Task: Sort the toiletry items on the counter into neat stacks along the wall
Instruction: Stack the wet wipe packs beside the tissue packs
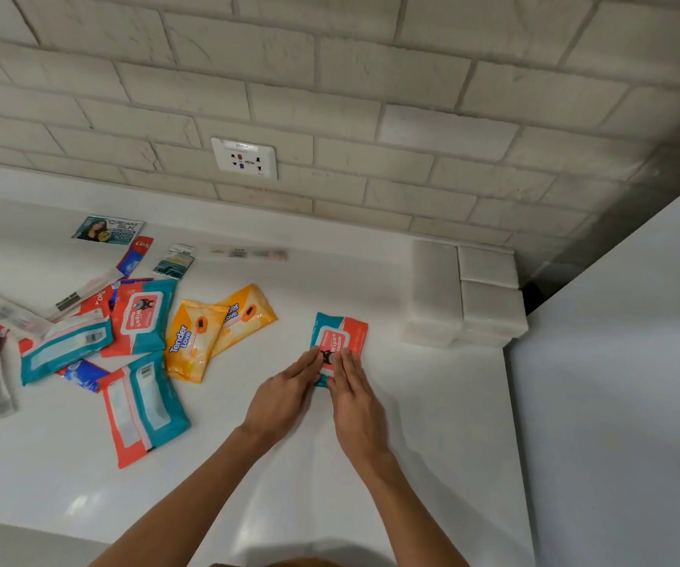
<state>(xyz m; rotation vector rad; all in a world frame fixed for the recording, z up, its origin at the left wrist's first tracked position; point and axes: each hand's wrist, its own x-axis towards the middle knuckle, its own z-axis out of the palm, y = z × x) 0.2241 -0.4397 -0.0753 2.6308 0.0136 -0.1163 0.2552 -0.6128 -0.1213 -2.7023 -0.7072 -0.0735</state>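
A teal and coral wipes pack (344, 335) lies flat on the white counter (432, 403), right of centre. My left hand (285, 396) and my right hand (356, 396) both press its near end with straight fingers, side by side. To the left lie two orange Tender Love packs (191, 341), more teal and coral wipes packs (142, 315), toothpaste sachets (135, 251) and wrapped toothbrushes (11, 315) in a loose heap. Stacks of white tissue packs (465, 294) stand against the wall at the right.
A brick-tile wall (371, 96) with a power socket (245, 158) runs along the back. A Cream Silk sachet (108, 230) and a small teal sachet (174, 261) lie near the wall. A white appliance side (624, 362) borders the counter at the right.
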